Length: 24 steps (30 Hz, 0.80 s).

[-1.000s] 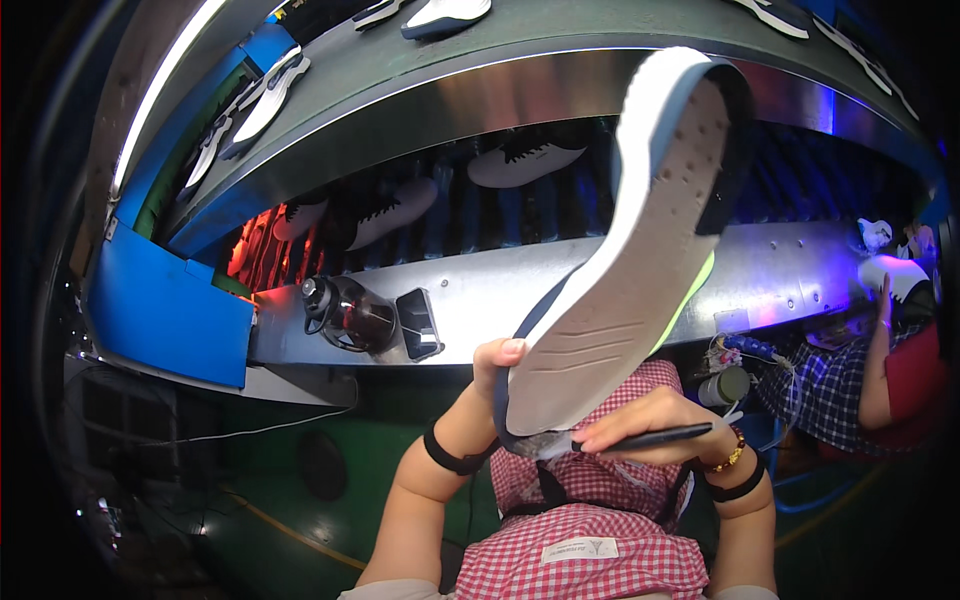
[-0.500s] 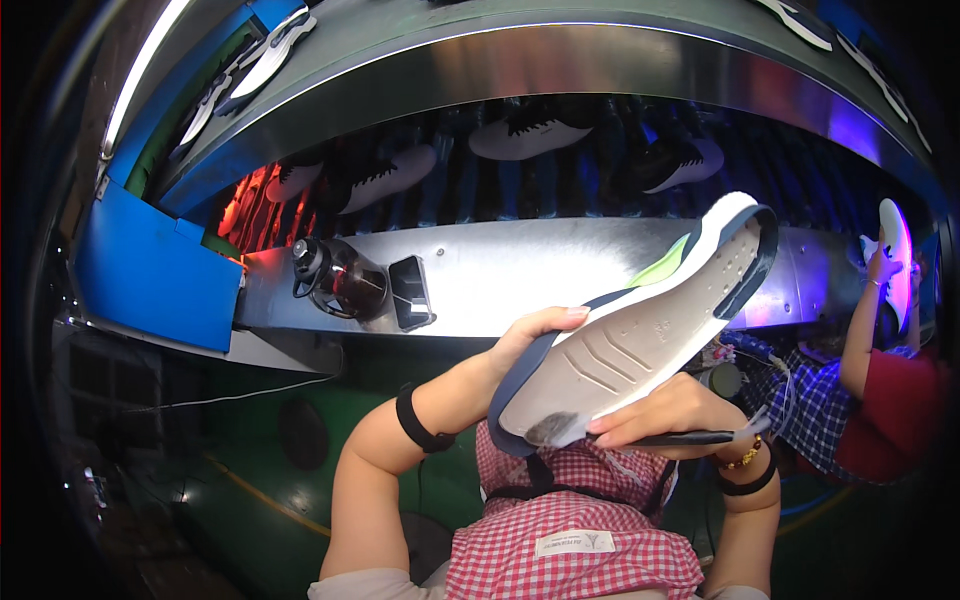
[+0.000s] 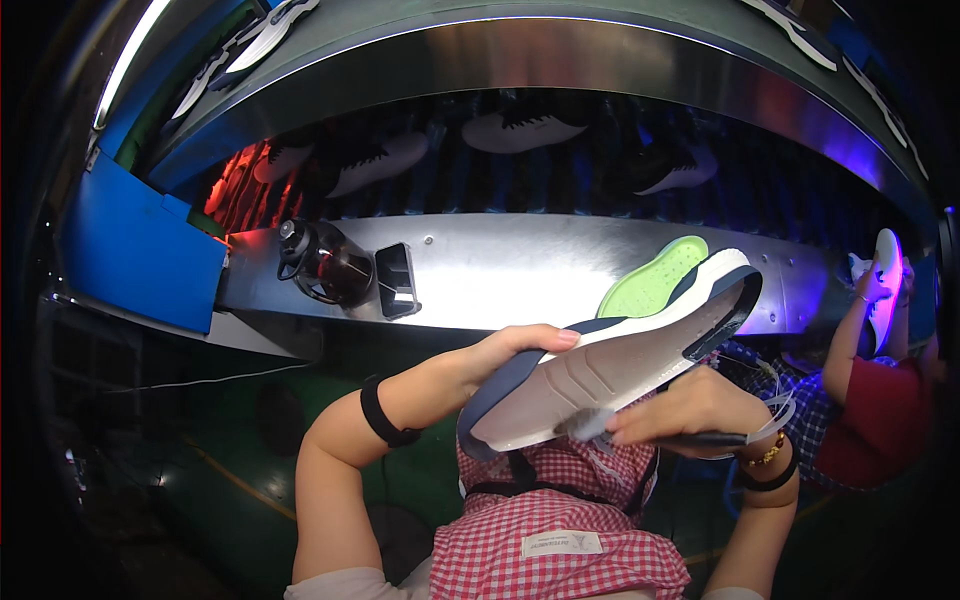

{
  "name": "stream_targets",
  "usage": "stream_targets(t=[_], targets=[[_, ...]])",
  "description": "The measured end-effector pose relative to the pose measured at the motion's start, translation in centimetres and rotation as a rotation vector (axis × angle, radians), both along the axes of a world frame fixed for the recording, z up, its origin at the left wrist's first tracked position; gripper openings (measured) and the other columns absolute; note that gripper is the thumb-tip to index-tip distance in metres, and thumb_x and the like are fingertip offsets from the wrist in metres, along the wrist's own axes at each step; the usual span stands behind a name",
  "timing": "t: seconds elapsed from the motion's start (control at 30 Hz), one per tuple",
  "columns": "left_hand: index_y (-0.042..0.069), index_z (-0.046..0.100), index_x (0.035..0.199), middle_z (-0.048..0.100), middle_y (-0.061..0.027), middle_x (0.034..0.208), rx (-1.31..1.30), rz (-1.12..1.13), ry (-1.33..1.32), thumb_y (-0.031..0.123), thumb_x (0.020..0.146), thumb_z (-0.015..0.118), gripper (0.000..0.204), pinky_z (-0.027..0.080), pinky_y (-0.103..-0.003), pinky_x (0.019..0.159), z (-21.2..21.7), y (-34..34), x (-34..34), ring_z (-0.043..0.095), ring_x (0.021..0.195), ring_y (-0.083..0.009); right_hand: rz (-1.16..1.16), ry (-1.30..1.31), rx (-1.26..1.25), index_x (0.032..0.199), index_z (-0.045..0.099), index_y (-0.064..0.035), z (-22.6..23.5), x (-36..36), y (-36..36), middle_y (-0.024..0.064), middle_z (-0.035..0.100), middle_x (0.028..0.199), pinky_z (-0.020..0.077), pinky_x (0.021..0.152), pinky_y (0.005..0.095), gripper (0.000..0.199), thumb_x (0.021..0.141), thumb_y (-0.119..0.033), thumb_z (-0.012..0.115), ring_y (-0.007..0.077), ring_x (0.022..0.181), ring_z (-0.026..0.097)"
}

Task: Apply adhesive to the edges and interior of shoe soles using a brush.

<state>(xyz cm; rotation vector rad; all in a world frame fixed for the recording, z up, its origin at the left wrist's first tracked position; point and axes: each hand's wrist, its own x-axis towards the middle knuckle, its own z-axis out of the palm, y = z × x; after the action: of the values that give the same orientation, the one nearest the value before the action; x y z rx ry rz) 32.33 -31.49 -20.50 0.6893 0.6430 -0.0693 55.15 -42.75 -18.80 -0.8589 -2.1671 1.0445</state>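
Observation:
My left hand (image 3: 505, 355) grips a shoe sole (image 3: 590, 375) by its near left end, thumb over the edge. The sole has a pale, ridged face turned towards me, a white side wall and navy ends. It is held tilted above my lap, its far end up to the right. My right hand (image 3: 695, 408) is closed on a brush (image 3: 705, 439) with a dark handle and a clear tube at its back. The grey bristles, slightly blurred, are at the sole's lower edge; I cannot tell whether they touch it.
Behind the sole, a green sole-shaped piece (image 3: 655, 278) lies on the metal ledge (image 3: 500, 260). A dark bottle (image 3: 335, 265) and a black tray (image 3: 397, 280) stand left. Shoes (image 3: 525, 130) sit beneath the upper conveyor (image 3: 560, 60). A co-worker (image 3: 870, 395) holds a lit sole at right.
The brush has moved right along the sole's lower edge, away from the navy end. The sole has shifted left and tipped, and more of the green piece behind it shows.

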Motion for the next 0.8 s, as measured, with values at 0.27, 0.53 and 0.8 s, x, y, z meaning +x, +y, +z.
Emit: stream_targets(t=[0.27, 0.53, 0.8], targets=[[-0.003, 0.049, 0.118, 0.057, -0.0193, 0.104, 0.033, -0.015, 0.05, 0.042, 0.078, 0.056, 0.061, 0.049, -0.028, 0.074, -0.3, 0.0, -1.2, 0.06, 0.087, -0.0205, 0.137, -0.368, -0.065, 0.097, 0.065, -0.0122, 2.2, 1.4, 0.0, 0.0035, 0.064, 0.104, 0.0518, 0.069, 0.0275, 0.028, 0.07, -0.007, 0.058, 0.0205, 0.085, 0.064], [-0.006, 0.048, 0.118, 0.057, -0.0199, 0.104, 0.079, -0.004, 0.085, 0.042, 0.078, 0.057, 0.063, 0.05, -0.028, 0.073, -0.4, 0.0, -1.1, 0.061, 0.085, -0.0211, 0.103, -0.538, -0.009, 0.099, 0.065, -0.0142, 2.8, 2.6, 0.1, 0.0031, 0.064, 0.105, 0.0507, 0.065, 0.0285, 0.031, 0.07, -0.007, 0.059, 0.0219, 0.081, 0.064], [-0.007, 0.048, 0.117, 0.058, -0.0201, 0.103, 0.04, -0.006, 0.112, 0.041, 0.077, 0.058, 0.063, 0.049, -0.029, 0.073, 0.3, 0.1, -1.3, 0.061, 0.083, -0.0206, 0.062, -0.437, -0.069, 0.097, 0.064, -0.0083, 3.0, 4.5, 0.6, 0.009, 0.063, 0.106, 0.0504, 0.07, 0.03, 0.026, 0.072, -0.008, 0.056, 0.0248, 0.092, 0.063]])
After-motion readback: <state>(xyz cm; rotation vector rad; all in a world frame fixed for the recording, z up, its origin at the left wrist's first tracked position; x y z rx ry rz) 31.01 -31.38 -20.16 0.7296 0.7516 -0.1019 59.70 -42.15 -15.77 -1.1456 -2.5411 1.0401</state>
